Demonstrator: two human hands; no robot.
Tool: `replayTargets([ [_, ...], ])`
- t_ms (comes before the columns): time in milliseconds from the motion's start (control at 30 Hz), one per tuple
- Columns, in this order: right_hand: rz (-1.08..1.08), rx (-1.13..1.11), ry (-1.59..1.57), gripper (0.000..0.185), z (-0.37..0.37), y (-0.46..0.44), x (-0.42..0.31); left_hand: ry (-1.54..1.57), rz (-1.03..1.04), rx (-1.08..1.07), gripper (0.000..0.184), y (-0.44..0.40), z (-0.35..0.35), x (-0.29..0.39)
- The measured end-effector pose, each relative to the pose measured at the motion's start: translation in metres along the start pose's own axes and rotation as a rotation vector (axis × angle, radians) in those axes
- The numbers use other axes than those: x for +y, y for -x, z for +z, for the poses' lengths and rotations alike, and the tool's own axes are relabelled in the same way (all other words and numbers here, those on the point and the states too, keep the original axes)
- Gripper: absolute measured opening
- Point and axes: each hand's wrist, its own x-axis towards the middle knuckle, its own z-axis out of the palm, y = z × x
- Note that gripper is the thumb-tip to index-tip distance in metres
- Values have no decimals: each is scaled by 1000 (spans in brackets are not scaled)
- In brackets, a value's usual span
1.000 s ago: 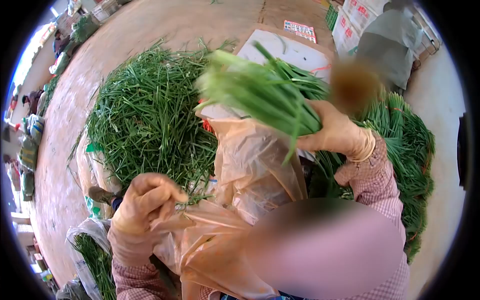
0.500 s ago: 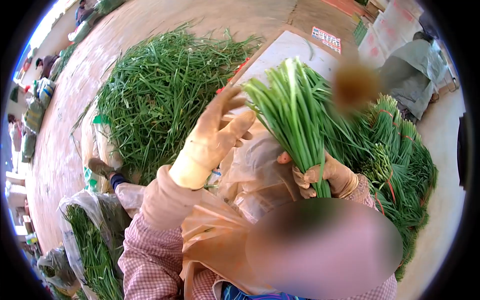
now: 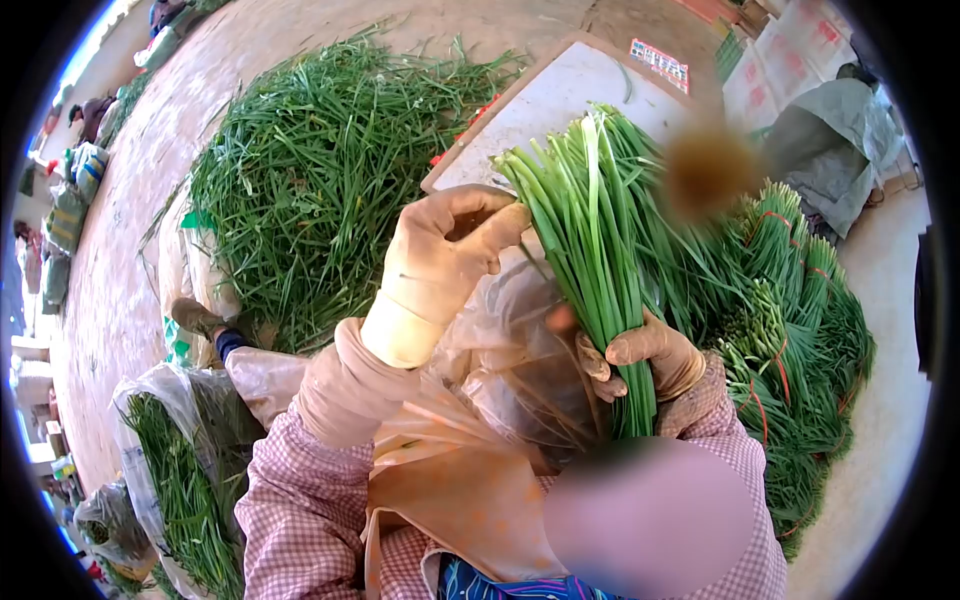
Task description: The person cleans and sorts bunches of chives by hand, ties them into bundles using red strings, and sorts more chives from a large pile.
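Note:
My right hand (image 3: pixel 655 360), in a tan glove, is wrapped round the lower part of a bunch of green chives (image 3: pixel 600 220). The bunch leans a little to the left, its pale cut ends pointing up. At its upper left edge, my gloved left hand (image 3: pixel 440 260) has thumb and fingers pinched together. A thin green strand hangs just below those fingertips, seemingly held by them; the fingertips partly hide it. Behind the bunch, more loose chives (image 3: pixel 690 265) lie spread on the right.
A large heap of loose green leaves (image 3: pixel 330 190) lies on the floor at left. Tied chive bundles (image 3: pixel 800 330) are stacked at right. Beyond the hands is a white board (image 3: pixel 560 105). Plastic-wrapped greens (image 3: pixel 180 490) stand at lower left. An orange-brown apron (image 3: pixel 450 480) covers my lap.
My left hand was spread beside the bunch; it has moved slightly right and closed its fingers at the bunch's edge. The right hand keeps its hold on the chives.

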Motion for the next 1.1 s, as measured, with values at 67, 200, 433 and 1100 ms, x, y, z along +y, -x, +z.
replayTargets([
  [67,2,-28,-20,55,-5,0,0,65,-54,-78,14,-5,-7,0],
  [200,30,-78,-3,57,-11,2,3,-470,483,216,9,-14,-31,-6],
  [433,-5,105,116,65,7,3,3,-918,316,659,18,-32,-108,-4],
  [1100,-66,348,741,54,34,7,8,-473,21,-41,17,35,-38,-16],
])
